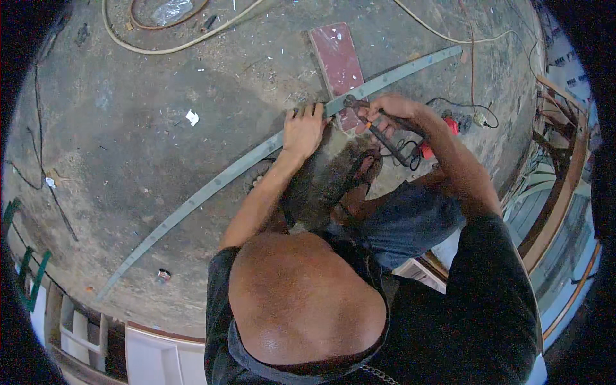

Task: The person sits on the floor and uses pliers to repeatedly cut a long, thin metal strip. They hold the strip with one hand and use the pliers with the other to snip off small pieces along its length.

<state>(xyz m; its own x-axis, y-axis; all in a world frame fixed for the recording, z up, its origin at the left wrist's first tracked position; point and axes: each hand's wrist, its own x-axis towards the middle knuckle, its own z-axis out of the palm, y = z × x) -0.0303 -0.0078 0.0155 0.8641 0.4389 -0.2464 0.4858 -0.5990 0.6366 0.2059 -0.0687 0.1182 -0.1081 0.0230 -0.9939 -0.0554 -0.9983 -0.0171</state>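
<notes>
We're looking down at a grubby grey floor (160, 109), scraps dotting it, a cream hose (154, 52) curving along the far side. The long strip (237, 167) is slanting across, lying over a red block (337, 54). The right hand (393, 112) is clamping its grip on pliers (387, 140) beside the strip; the left (305, 131) is resting on the strip, its pinch escaping us. White panels (154, 359) are showing lower left, timber (568, 186) lining the right.

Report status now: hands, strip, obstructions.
Left hand on grey strip. Right hand gripping pincers, head at the strip. Strip across red slab. Black cord near right hand.
</notes>
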